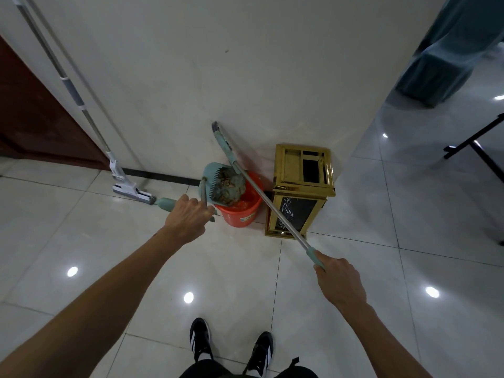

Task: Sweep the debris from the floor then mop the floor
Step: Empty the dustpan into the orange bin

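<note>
The left hand [188, 218] grips the dustpan [226, 184] handle, tilting it over the orange bucket [242, 211]; the right hand [338, 282] holds the broom [272, 205], which crosses the bucket.

Teal dustpan [226, 184] holding debris [231, 186] tilted over orange bucket [241, 211].
</note>
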The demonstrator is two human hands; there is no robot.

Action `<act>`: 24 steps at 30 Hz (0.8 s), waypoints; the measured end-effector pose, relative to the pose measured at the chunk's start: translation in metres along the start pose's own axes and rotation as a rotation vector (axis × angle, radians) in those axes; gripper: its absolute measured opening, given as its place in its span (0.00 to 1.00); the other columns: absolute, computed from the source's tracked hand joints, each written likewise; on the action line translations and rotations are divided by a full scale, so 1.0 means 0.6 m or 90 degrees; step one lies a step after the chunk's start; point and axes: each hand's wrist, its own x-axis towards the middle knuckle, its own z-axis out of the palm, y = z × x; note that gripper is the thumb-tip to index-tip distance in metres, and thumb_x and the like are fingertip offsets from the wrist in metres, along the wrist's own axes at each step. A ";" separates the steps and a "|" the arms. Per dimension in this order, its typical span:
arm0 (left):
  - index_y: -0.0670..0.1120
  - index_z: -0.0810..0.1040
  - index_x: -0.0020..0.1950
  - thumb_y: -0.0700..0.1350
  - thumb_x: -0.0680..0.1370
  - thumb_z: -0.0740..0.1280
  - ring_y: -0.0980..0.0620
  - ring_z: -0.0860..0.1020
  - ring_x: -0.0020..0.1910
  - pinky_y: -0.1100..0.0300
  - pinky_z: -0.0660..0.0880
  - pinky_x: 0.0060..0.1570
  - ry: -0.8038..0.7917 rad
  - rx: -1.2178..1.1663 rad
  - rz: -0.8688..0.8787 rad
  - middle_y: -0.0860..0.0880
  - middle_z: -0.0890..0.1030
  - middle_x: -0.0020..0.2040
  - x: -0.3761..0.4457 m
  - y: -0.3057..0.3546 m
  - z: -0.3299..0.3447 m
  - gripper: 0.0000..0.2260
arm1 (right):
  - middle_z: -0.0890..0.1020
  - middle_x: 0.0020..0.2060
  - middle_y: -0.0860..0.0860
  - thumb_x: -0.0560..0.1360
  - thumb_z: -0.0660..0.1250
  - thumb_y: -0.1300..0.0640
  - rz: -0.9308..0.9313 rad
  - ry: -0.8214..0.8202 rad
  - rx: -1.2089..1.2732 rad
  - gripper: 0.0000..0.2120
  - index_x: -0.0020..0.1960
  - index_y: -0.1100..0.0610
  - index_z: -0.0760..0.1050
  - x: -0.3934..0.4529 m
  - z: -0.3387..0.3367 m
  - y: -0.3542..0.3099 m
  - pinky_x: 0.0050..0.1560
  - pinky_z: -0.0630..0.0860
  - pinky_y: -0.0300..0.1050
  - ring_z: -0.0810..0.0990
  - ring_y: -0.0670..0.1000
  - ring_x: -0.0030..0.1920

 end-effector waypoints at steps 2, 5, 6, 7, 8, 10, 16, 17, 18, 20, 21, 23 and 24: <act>0.48 0.79 0.55 0.42 0.74 0.66 0.47 0.81 0.43 0.51 0.71 0.46 0.002 -0.007 -0.008 0.47 0.84 0.46 -0.003 -0.002 -0.001 0.11 | 0.77 0.36 0.44 0.82 0.62 0.50 -0.002 0.001 0.003 0.21 0.74 0.46 0.68 0.001 0.000 -0.004 0.34 0.78 0.35 0.76 0.43 0.30; 0.48 0.79 0.54 0.41 0.74 0.67 0.47 0.81 0.43 0.51 0.71 0.46 0.000 -0.010 -0.014 0.48 0.84 0.45 -0.006 -0.002 -0.002 0.10 | 0.78 0.38 0.45 0.82 0.63 0.50 -0.008 0.000 -0.002 0.21 0.74 0.47 0.68 0.003 -0.004 -0.014 0.35 0.76 0.34 0.77 0.44 0.31; 0.48 0.79 0.54 0.41 0.74 0.67 0.47 0.81 0.43 0.51 0.71 0.46 0.000 -0.009 -0.013 0.48 0.84 0.45 -0.007 -0.003 -0.002 0.10 | 0.78 0.39 0.45 0.81 0.63 0.50 -0.010 -0.001 -0.003 0.21 0.74 0.48 0.68 0.004 -0.005 -0.018 0.36 0.76 0.34 0.77 0.44 0.32; 0.48 0.79 0.54 0.41 0.73 0.67 0.47 0.81 0.43 0.51 0.71 0.46 0.000 -0.009 -0.013 0.48 0.84 0.45 -0.007 -0.003 -0.003 0.10 | 0.78 0.40 0.46 0.82 0.63 0.50 -0.012 -0.001 -0.002 0.21 0.74 0.48 0.68 0.005 -0.006 -0.023 0.37 0.77 0.35 0.77 0.44 0.33; 0.48 0.79 0.54 0.41 0.73 0.67 0.47 0.81 0.43 0.51 0.71 0.46 0.001 -0.009 -0.013 0.47 0.84 0.45 -0.007 -0.004 -0.004 0.10 | 0.78 0.40 0.46 0.82 0.63 0.51 -0.013 0.000 0.002 0.21 0.74 0.48 0.68 0.007 -0.006 -0.028 0.38 0.77 0.36 0.77 0.44 0.34; 0.47 0.79 0.54 0.41 0.73 0.67 0.47 0.81 0.42 0.51 0.71 0.45 0.003 -0.009 -0.015 0.47 0.84 0.44 -0.008 -0.004 -0.007 0.11 | 0.78 0.40 0.47 0.81 0.63 0.51 -0.014 0.004 0.009 0.21 0.74 0.48 0.68 0.011 -0.007 -0.038 0.39 0.79 0.38 0.77 0.45 0.34; 0.48 0.79 0.53 0.41 0.73 0.65 0.47 0.81 0.42 0.51 0.71 0.45 -0.003 0.008 -0.015 0.48 0.84 0.44 -0.012 -0.008 -0.012 0.10 | 0.80 0.42 0.48 0.81 0.64 0.50 -0.017 0.021 0.004 0.21 0.74 0.48 0.69 0.025 -0.008 -0.056 0.42 0.81 0.42 0.79 0.47 0.36; 0.48 0.79 0.53 0.41 0.73 0.66 0.47 0.81 0.42 0.51 0.71 0.45 -0.002 0.009 -0.015 0.48 0.84 0.44 -0.013 -0.009 -0.013 0.10 | 0.80 0.42 0.49 0.81 0.64 0.50 -0.019 0.021 0.001 0.21 0.74 0.48 0.69 0.027 -0.009 -0.057 0.42 0.81 0.42 0.79 0.47 0.36; 0.48 0.79 0.53 0.40 0.73 0.66 0.47 0.81 0.42 0.51 0.71 0.45 0.000 0.011 -0.014 0.48 0.84 0.44 -0.014 -0.010 -0.013 0.10 | 0.80 0.43 0.49 0.81 0.63 0.50 -0.021 0.019 0.000 0.21 0.74 0.48 0.69 0.028 -0.010 -0.059 0.43 0.81 0.43 0.79 0.47 0.37; 0.47 0.78 0.54 0.40 0.73 0.66 0.46 0.81 0.42 0.51 0.71 0.46 0.004 0.015 -0.009 0.47 0.84 0.45 -0.016 -0.010 -0.014 0.11 | 0.80 0.43 0.49 0.81 0.63 0.50 -0.021 0.015 0.000 0.20 0.73 0.48 0.70 0.030 -0.011 -0.060 0.42 0.80 0.42 0.79 0.48 0.37; 0.47 0.78 0.54 0.40 0.73 0.66 0.46 0.82 0.43 0.51 0.71 0.46 0.005 0.017 -0.007 0.47 0.84 0.45 -0.017 -0.010 -0.015 0.11 | 0.79 0.42 0.49 0.81 0.63 0.50 -0.020 0.015 0.000 0.20 0.72 0.48 0.71 0.031 -0.012 -0.060 0.41 0.79 0.41 0.78 0.47 0.37; 0.47 0.78 0.54 0.40 0.73 0.65 0.46 0.82 0.44 0.50 0.71 0.47 0.007 0.024 -0.002 0.47 0.84 0.46 -0.017 -0.011 -0.015 0.11 | 0.78 0.42 0.48 0.81 0.63 0.50 -0.022 0.017 -0.002 0.19 0.71 0.48 0.72 0.031 -0.013 -0.061 0.40 0.76 0.39 0.77 0.47 0.36; 0.47 0.78 0.55 0.40 0.73 0.65 0.46 0.82 0.44 0.50 0.71 0.47 0.008 0.029 0.000 0.47 0.84 0.46 -0.018 -0.011 -0.014 0.11 | 0.78 0.42 0.48 0.81 0.63 0.50 -0.022 0.018 -0.003 0.18 0.71 0.49 0.72 0.031 -0.013 -0.062 0.39 0.75 0.39 0.77 0.47 0.36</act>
